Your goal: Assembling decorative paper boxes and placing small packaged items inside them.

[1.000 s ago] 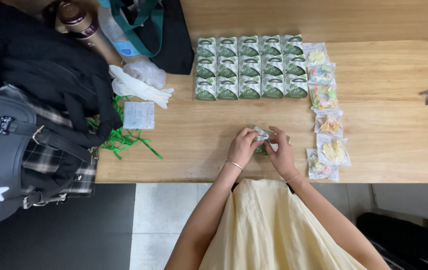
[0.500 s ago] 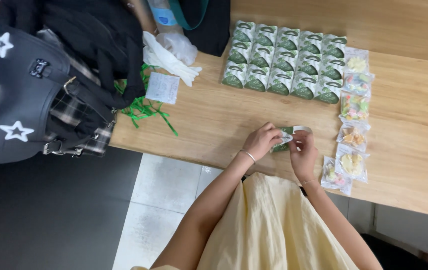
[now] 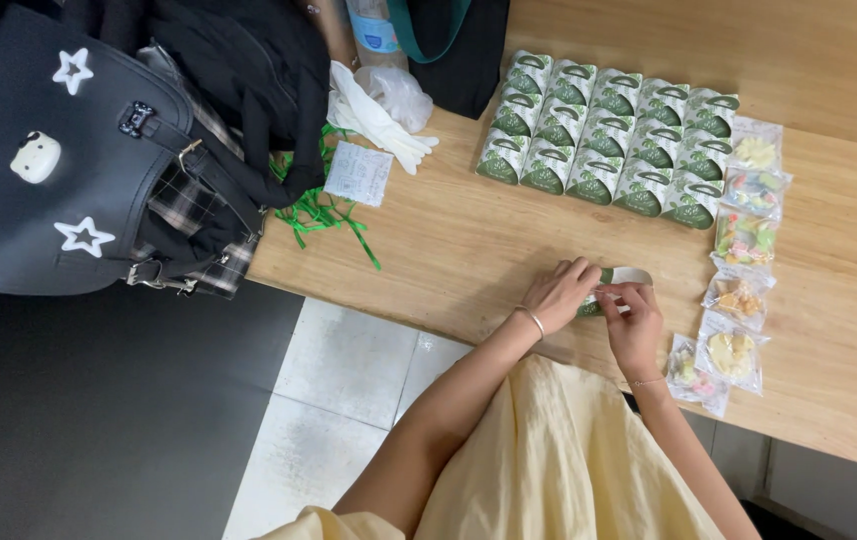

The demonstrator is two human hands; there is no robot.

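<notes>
Here's the small packet [image 3: 617, 285], green and white, sitting near the front edge of the wooden table [image 3: 469, 250], right between both hands; its white upper end pokes out past the fingertips while the green part is mostly covered

Count time! Behind it, a tidy block of matching green-and-white packets [image 3: 609, 140]: three rows of five, fifteen in all, packed edge to edge. Down the right side runs a column of clear snack bags [image 3: 744, 240] with colourful bits inside, and I make it six, the lowest one just beside the right wrist. One held packet makes sixteen green ones on show

Now the hands. The left hand [image 3: 561, 292], a thin bracelet on its wrist, is curled in with fingers bent, pinching the packet's left end. The right hand [image 3: 634, 325] is likewise closed down, fingertips nipping the packet from the right and below. Both are nearly closed, gripping the same packet, knuckles almost meeting

Off to the left, a black bag [image 3: 59, 170] with white stars overhangs the table edge, dark clothing [image 3: 239, 80] heaped against it. Green ribbon [image 3: 319, 212] tangles beside a small printed paper slip [image 3: 359, 173], and a pair of white gloves [image 3: 379, 115] lies just behind it, near a crumpled clear plastic bag [image 3: 399, 92]
</notes>
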